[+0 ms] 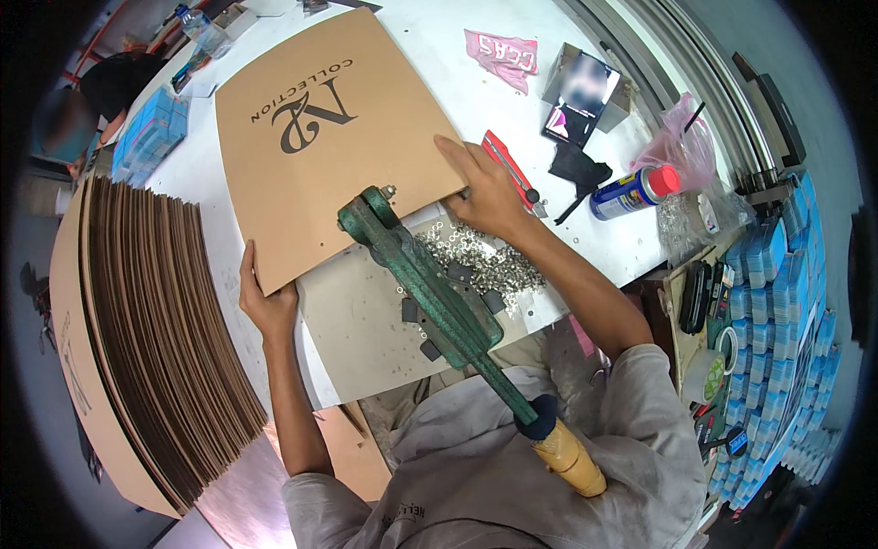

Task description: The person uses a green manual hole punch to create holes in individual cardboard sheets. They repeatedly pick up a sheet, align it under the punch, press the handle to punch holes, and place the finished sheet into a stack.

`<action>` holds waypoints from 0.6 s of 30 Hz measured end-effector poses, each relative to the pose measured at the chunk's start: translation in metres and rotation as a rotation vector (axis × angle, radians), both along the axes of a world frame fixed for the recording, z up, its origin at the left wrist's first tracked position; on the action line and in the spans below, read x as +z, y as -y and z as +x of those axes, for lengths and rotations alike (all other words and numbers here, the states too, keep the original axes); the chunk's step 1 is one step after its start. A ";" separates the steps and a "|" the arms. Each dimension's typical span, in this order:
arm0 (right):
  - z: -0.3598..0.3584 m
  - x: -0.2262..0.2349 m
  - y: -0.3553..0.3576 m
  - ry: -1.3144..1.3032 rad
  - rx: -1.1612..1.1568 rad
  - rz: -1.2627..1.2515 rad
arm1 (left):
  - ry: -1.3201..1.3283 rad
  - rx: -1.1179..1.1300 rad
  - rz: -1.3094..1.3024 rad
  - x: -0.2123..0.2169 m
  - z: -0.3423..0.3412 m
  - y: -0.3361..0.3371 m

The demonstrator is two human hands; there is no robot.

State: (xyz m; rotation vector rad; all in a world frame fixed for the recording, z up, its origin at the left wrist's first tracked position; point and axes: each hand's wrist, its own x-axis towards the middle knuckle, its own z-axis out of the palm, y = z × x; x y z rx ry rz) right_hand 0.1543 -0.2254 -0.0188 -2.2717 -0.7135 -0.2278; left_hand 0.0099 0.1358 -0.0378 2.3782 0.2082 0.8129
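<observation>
A large brown cardboard sheet [366, 101] with a black printed design lies tilted across the white table. My left hand [267, 306] grips its near left corner, fingers at the side edge. At the right edge, my right hand [489, 188] pinches the same sheet, its thumb underneath or hidden. The head of a green metal hand press [425, 288] stands over the sheet's near edge; its lever, wrapped in yellow tape [569, 459], reaches toward my body. Whether the sheet sits between the press jaws is hidden. Small metal rings [494, 265] lie heaped beside the press.
A tall stack of brown boards [165, 339] stands at the left. Right of the sheet lie a red utility knife [512, 169], a black cloth [579, 166] and a blue spray can [631, 194] with a red cap. Blue bundles [151, 133] and another person [119, 82] are at far left.
</observation>
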 end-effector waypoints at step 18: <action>0.000 0.030 -0.007 -0.579 -0.002 0.390 | -0.067 -0.277 -1.057 -0.005 -0.014 -0.030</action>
